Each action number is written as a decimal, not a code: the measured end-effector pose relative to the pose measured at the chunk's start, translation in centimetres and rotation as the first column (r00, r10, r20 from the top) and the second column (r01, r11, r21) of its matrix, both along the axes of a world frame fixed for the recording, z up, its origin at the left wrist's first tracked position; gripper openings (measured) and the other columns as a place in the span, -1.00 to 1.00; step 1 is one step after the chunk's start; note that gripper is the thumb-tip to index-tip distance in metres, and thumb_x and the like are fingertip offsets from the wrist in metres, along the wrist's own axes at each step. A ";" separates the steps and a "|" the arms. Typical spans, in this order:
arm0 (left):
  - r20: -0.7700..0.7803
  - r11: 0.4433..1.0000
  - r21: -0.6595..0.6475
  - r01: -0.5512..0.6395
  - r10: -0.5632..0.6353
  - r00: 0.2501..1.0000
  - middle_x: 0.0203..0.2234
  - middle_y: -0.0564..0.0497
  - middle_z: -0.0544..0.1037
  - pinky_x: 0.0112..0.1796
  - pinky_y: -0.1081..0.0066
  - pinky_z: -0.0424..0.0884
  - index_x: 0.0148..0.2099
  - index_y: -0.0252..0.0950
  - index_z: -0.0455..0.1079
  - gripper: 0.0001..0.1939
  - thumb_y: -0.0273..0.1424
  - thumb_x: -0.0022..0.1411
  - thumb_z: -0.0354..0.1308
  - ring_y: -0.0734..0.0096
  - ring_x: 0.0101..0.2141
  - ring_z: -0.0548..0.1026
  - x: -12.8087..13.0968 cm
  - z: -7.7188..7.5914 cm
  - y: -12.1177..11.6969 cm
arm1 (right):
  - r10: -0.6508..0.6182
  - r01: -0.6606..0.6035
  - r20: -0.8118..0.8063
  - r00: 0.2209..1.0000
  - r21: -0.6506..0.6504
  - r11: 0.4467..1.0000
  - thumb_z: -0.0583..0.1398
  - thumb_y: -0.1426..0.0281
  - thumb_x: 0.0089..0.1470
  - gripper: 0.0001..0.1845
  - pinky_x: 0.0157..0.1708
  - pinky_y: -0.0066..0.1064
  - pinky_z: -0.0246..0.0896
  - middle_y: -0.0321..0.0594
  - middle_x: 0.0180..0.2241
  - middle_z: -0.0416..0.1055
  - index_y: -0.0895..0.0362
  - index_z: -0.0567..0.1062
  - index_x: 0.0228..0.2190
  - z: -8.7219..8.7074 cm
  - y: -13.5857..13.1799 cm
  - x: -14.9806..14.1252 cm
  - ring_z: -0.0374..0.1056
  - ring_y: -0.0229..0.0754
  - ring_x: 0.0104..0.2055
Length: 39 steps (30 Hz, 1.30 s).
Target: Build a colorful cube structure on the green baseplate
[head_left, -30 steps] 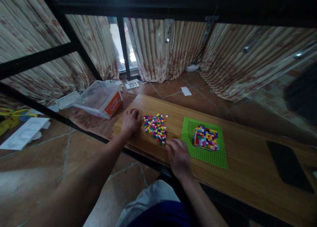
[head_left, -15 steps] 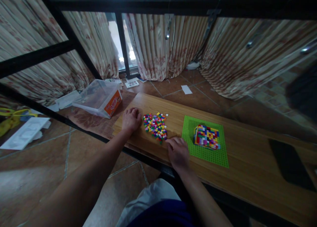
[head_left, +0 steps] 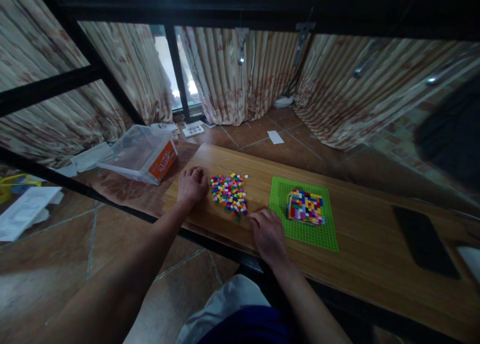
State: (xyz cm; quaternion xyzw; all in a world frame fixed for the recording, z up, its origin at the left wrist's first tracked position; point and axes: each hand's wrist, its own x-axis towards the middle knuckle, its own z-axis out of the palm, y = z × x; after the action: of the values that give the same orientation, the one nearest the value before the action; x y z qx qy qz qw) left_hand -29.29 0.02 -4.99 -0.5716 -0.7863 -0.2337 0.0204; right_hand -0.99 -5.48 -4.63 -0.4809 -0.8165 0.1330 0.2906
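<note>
Palm down, my left hand (head_left: 192, 185) rests on the wooden board, just left of a loose pile of small coloured toy bricks (head_left: 229, 194). Its fingers are loosely bent, apart from the bricks, with nothing visible in them. My right hand (head_left: 269, 234) lies on the board between the pile and the green baseplate (head_left: 300, 238). Its fingers are slightly bent and point toward the pile; nothing shows in them, though their undersides are hidden. A block built of many-coloured bricks (head_left: 305, 207) stands on the baseplate.
A clear plastic bin (head_left: 137, 154) with an orange label stands beyond my left hand. Toward the board's right end lies a flat dark object (head_left: 425, 241). A black metal frame (head_left: 240, 11) and patterned curtains (head_left: 221, 79) rise behind. White trays (head_left: 28, 209) lie on the floor.
The view has shifted slightly, so most things appear a little further left. Both hands stay in about the same places beside the pile, and the bricks look unmoved.
</note>
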 end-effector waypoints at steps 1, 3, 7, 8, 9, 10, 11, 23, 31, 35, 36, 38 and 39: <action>-0.001 1.000 0.001 0.002 -0.002 1.000 0.03 -0.18 0.49 0.12 0.07 0.24 0.03 -0.31 0.44 -0.63 -0.28 0.27 0.01 0.00 0.05 0.36 0.0 0.0 0.0 | -0.012 0.012 -0.016 1.000 -0.008 1.000 0.06 0.42 0.24 -0.75 -0.20 -0.27 0.20 -0.19 -0.35 0.45 0.05 0.55 -0.31 0.2 -0.1 0.1 0.31 -0.10 -0.23; -0.006 1.000 0.005 0.010 -0.010 1.000 0.03 -0.19 0.48 0.12 0.06 0.24 0.03 -0.31 0.44 -0.63 -0.27 0.27 0.01 0.00 0.05 0.36 -0.1 0.0 0.0 | -0.038 0.036 -0.068 0.997 -0.022 0.999 0.05 0.39 0.25 -0.73 -0.22 -0.28 0.24 -0.18 -0.32 0.46 0.05 0.56 -0.26 0.7 -0.3 0.6 0.34 -0.11 -0.23; -0.015 1.000 0.017 0.013 -0.013 1.000 0.03 -0.18 0.48 0.12 0.06 0.25 0.01 -0.28 0.45 -0.64 -0.27 0.26 0.01 0.00 0.04 0.36 -0.1 0.1 0.0 | -0.090 0.083 -0.176 0.980 -0.049 0.995 0.06 0.34 0.27 -0.72 -0.21 -0.29 0.31 -0.17 -0.29 0.47 0.06 0.57 -0.26 2.2 -0.4 2.3 0.39 -0.15 -0.25; -0.016 1.000 0.017 0.009 -0.008 1.000 0.03 -0.17 0.48 0.11 0.06 0.25 0.01 -0.28 0.45 -0.64 -0.26 0.26 0.01 0.00 0.04 0.36 -0.1 0.1 0.0 | -0.098 0.089 -0.195 0.976 -0.053 0.995 0.06 0.34 0.27 -0.73 -0.21 -0.30 0.32 -0.17 -0.29 0.48 0.07 0.57 -0.26 2.7 -0.4 2.9 0.40 -0.16 -0.25; -0.016 1.000 0.015 0.004 -0.004 1.000 0.04 -0.17 0.48 0.11 0.06 0.25 0.01 -0.28 0.45 -0.63 -0.26 0.26 0.01 0.00 0.04 0.37 -0.1 0.1 0.1 | -0.107 0.098 -0.210 0.972 -0.051 0.994 0.07 0.34 0.26 -0.74 -0.20 -0.30 0.33 -0.17 -0.29 0.48 0.08 0.57 -0.25 3.1 -0.3 3.5 0.41 -0.16 -0.24; -0.016 1.000 0.012 0.001 -0.001 1.000 0.04 -0.17 0.48 0.10 0.06 0.26 0.02 -0.28 0.45 -0.63 -0.25 0.26 0.01 -0.01 0.04 0.37 -0.1 0.1 0.1 | -0.116 0.109 -0.217 0.969 -0.045 0.993 0.08 0.34 0.26 -0.75 -0.19 -0.30 0.33 -0.16 -0.28 0.49 0.08 0.57 -0.26 3.5 -0.2 4.2 0.41 -0.16 -0.24; -0.016 1.000 0.009 0.001 -0.001 1.000 0.04 -0.18 0.48 0.10 0.06 0.26 0.02 -0.29 0.45 -0.62 -0.25 0.26 0.01 -0.02 0.04 0.36 -0.1 0.1 0.1 | -0.130 0.125 -0.221 0.967 -0.034 0.992 0.09 0.34 0.25 -0.75 -0.18 -0.29 0.33 -0.17 -0.28 0.50 0.08 0.57 -0.26 3.8 0.0 4.9 0.42 -0.16 -0.23; -0.042 1.000 0.027 -0.007 0.008 0.999 0.03 -0.15 0.50 0.12 0.09 0.27 0.02 -0.27 0.46 -0.62 -0.25 0.25 0.02 0.01 0.05 0.37 -0.4 -0.3 0.3 | -0.337 0.344 -0.256 0.906 -0.019 0.939 0.10 0.21 0.23 -0.71 -0.15 -0.26 0.32 -0.14 -0.26 0.53 0.10 0.54 -0.29 4.4 1.1 9.9 0.44 -0.13 -0.21; -0.069 1.000 0.024 0.002 0.000 0.998 0.02 -0.17 0.51 0.09 0.09 0.29 0.03 -0.30 0.45 -0.60 -0.24 0.26 -0.01 0.00 0.02 0.39 -0.4 -0.3 0.2 | -0.248 0.263 -0.163 0.955 0.077 0.962 0.09 0.23 0.24 -0.70 -0.06 -0.16 0.25 -0.13 -0.23 0.51 0.08 0.57 -0.34 3.3 3.2 8.8 0.36 -0.07 -0.13; -0.060 1.000 0.017 -0.003 0.004 0.998 0.03 -0.17 0.50 0.09 0.08 0.29 0.04 -0.31 0.45 -0.59 -0.24 0.27 -0.01 -0.02 0.03 0.38 -0.5 -0.3 0.3 | -0.279 0.297 -0.132 0.951 0.149 0.943 0.13 0.24 0.21 -0.72 0.00 -0.10 0.20 -0.11 -0.15 0.48 0.06 0.59 -0.37 2.3 3.6 8.6 0.30 -0.04 -0.05; -0.059 1.000 0.016 -0.003 0.004 0.998 0.03 -0.18 0.50 0.09 0.08 0.29 0.04 -0.31 0.45 -0.59 -0.23 0.27 -0.01 -0.02 0.03 0.38 -0.5 -0.3 0.3 | -0.296 0.316 -0.136 0.945 0.157 0.936 0.13 0.24 0.21 -0.73 0.02 -0.09 0.19 -0.10 -0.12 0.47 0.06 0.60 -0.37 2.2 3.5 8.6 0.29 -0.03 -0.03; -0.060 1.000 0.019 0.000 0.001 0.998 0.03 -0.18 0.50 0.09 0.08 0.29 0.03 -0.31 0.45 -0.59 -0.23 0.26 -0.01 -0.01 0.02 0.38 -0.5 -0.4 0.3 | -0.325 0.348 -0.157 0.933 0.159 0.924 0.15 0.25 0.20 -0.75 0.03 -0.08 0.18 -0.09 -0.09 0.45 0.06 0.60 -0.37 1.9 3.4 8.6 0.28 -0.03 -0.01; -0.061 1.000 0.022 0.005 -0.004 0.998 0.03 -0.17 0.50 0.09 0.08 0.29 0.03 -0.30 0.46 -0.60 -0.23 0.26 -0.01 -0.01 0.01 0.39 -0.5 -0.4 0.3 | -0.335 0.361 -0.173 0.926 0.153 0.920 0.15 0.26 0.19 -0.76 0.03 -0.08 0.19 -0.09 -0.08 0.44 0.07 0.59 -0.36 1.8 3.3 8.6 0.28 -0.04 -0.01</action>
State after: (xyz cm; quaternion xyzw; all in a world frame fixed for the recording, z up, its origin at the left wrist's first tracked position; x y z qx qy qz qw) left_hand -29.81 0.29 -5.36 -0.5799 -0.7815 -0.2247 0.0500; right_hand 7.61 -2.19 -2.79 -0.5793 -0.7034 0.0380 0.4101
